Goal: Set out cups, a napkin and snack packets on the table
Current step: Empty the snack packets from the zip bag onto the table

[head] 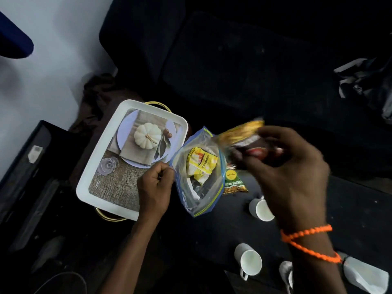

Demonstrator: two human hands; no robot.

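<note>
Mid-frame: left hand (153, 183) pinches the rim of a clear zip bag (198, 172) w/ blue edge, holding its mouth up and open just right of the white tray (99, 166). Right hand (286, 166) is above the bag mouth, its grip curled round a blurred snack packet (244, 132), gold/yellow at one end, dark red under the fingers. Too smeared to read the label or tell exactly how the fingers sit.

Inside the bag: a yellow packet (201, 164) and some white/clear wrapping lower down, can't tell what. Behind the bag, lying on the dark worktop (350, 209), a green packet (234, 183), partly hidden by the bag edge. Lower right of frame: three white cups, one (261, 210) on its side near the right wrist, one (249, 262) at bottom centre, a third (286, 270) mostly hidden by the forearm. A white folded thing at far lower right, prob. the napkin (364, 276). Tray's printed base shows a pumpkin picture; nothing seems to stand on it.

Judgement: looks like packets are coming out of the bag one by one; cups and napkin prob. already placed, at least the yellow one to go.

Risks:
- Left pinch is on one rim only, so the bag could sag or tip and spill the rest.
- Right forearm is close over the cups; a low sweep could knock one.
- Grip on the packet looks loose-ish given the blur; fast motion could drop it.
- Setting it on the green packet would stack them.
</note>
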